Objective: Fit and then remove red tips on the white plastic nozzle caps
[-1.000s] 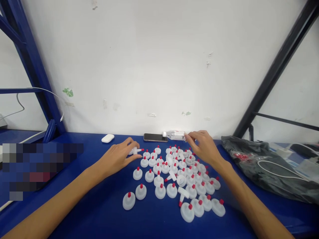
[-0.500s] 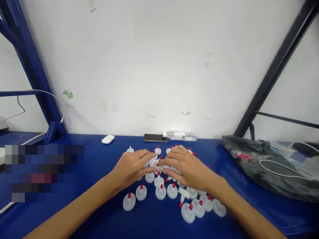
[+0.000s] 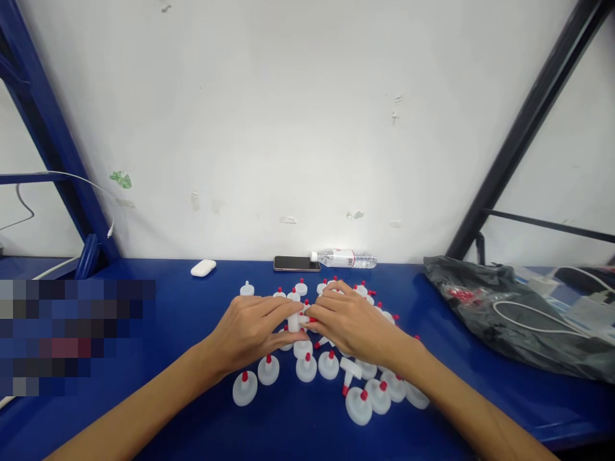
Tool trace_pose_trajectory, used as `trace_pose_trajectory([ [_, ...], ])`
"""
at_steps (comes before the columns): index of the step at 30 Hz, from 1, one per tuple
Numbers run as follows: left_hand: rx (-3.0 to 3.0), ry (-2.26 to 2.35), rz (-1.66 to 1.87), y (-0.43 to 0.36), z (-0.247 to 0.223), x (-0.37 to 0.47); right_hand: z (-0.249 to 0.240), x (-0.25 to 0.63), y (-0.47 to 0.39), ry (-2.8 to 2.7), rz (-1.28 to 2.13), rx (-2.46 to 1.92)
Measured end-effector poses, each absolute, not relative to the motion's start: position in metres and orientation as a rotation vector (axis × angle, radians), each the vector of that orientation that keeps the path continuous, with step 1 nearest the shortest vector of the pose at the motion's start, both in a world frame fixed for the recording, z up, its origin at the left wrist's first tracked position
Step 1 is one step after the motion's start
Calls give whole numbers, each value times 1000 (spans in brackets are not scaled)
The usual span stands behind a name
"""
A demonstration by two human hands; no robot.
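Many white plastic caps with red-tipped nozzles, one of them a cap [image 3: 245, 388] at the front left, lie on the blue table [image 3: 182, 429]. Between my hands a white cap [image 3: 294, 322] is turned sideways, its nozzle pointing right. My left hand [image 3: 262, 326] is closed on the cap's wide part, thumb below and fingers above. The fingertips of my right hand [image 3: 343, 317] pinch the red tip [image 3: 311, 319] of that nozzle. At the back left of the group stands a cap without a red tip [image 3: 246, 289].
Near the wall lie a white case [image 3: 203, 267], a dark phone [image 3: 293, 264] and a clear bottle [image 3: 343, 258]. A dark plastic bag [image 3: 480, 320] with a white cable and red pieces covers the right side. Metal frame posts rise at both sides.
The cap between my hands now shows sideways, with its red tip at my right fingertips. The whole view has shifted slightly, so the table objects appear a little further left.
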State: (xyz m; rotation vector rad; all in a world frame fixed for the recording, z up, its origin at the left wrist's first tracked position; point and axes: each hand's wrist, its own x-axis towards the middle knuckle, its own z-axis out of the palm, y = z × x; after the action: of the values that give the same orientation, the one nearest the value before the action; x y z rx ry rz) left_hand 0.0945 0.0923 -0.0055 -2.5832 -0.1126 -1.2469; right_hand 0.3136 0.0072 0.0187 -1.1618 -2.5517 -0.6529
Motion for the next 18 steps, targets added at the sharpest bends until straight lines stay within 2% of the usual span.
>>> trace_pose_trajectory([
  [11,-2620,-107,-1146,91,-7,94,20,311,4,-2526,-476,-1044],
  [18,-2506,-69,-1080,94,1,94,27,312,1,-2469,-215,-1095],
])
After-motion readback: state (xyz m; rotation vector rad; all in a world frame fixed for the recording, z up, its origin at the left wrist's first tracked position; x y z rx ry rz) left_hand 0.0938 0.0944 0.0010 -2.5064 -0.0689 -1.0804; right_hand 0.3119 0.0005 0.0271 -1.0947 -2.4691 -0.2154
